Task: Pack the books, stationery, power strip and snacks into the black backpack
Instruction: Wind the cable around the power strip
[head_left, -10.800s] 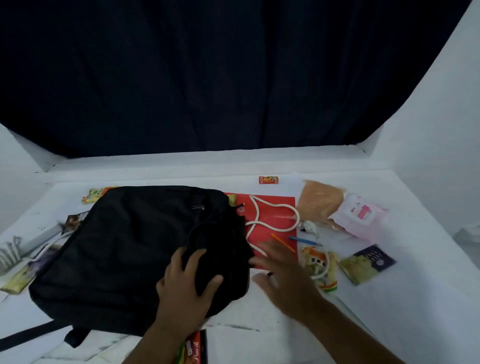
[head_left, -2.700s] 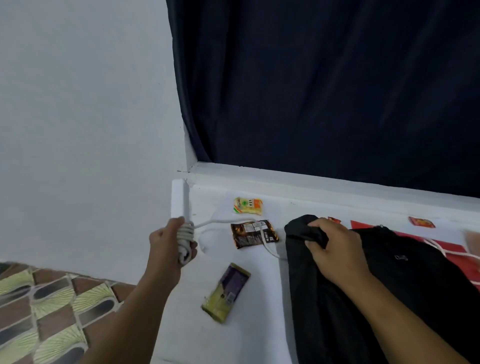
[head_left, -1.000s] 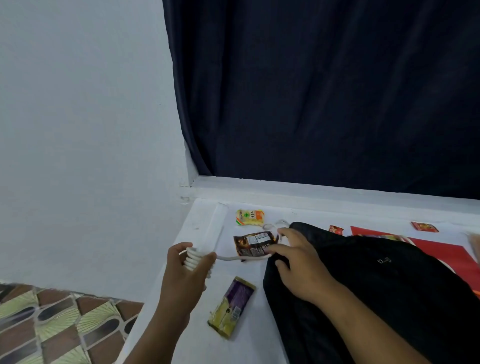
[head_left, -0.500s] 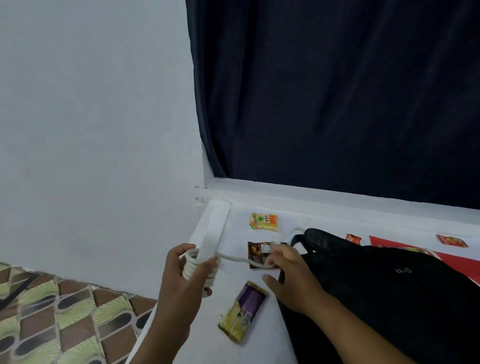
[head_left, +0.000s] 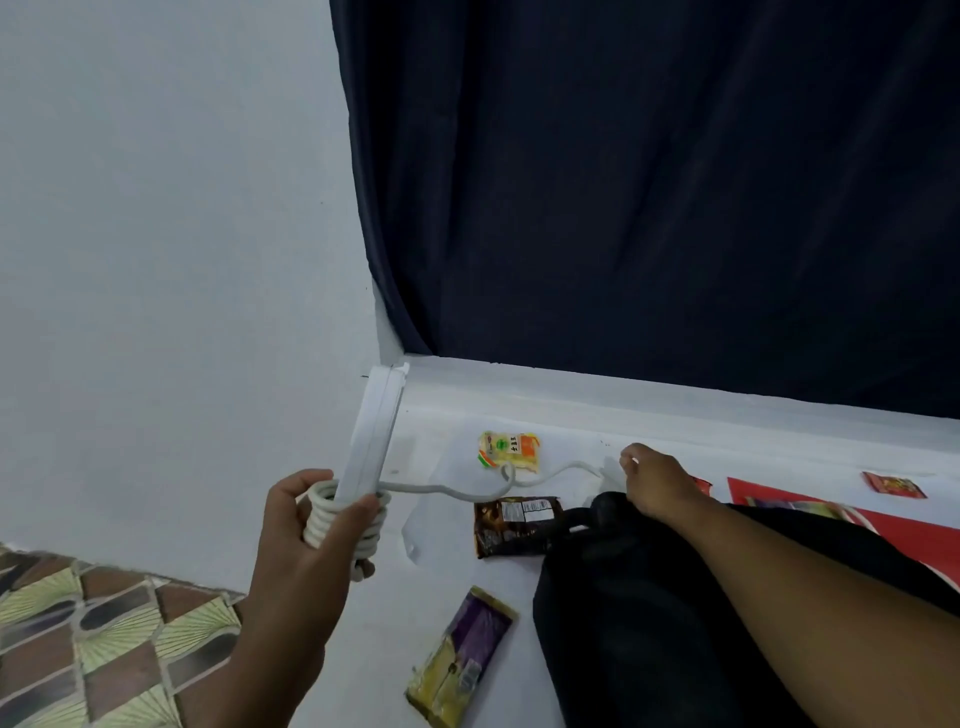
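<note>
We find the black backpack (head_left: 649, 613) lying flat on the white table (head_left: 395, 623), at the right of the head view; its opening is not visible to us, so we cannot tell what is in it. The right forearm crosses above the bag.

The left hand (head_left: 306, 545) grips the power strip (head_left: 375, 431), held upright, with fingers and thumb curled round the white cord (head_left: 348, 525) coiled about its lower end. From the coil a loose length of cord runs rightward above the table to the right hand (head_left: 657, 480), which pinches its far end just beyond the backpack's top edge; we cannot make out the plug.

On the table we note a yellow-and-orange snack packet (head_left: 511, 450) under the slack cord, a brown snack packet (head_left: 514, 526) touching the backpack's near-left corner, and a purple-and-yellow packet (head_left: 462, 662) nearer the viewer, just beside the bag. A red sheet (head_left: 914, 530) lies partly beneath the backpack at right, with a small red packet (head_left: 893, 484) beyond it.

A dark curtain (head_left: 675, 182) hangs behind the table; patterned floor tiles (head_left: 78, 639) show at lower left.
</note>
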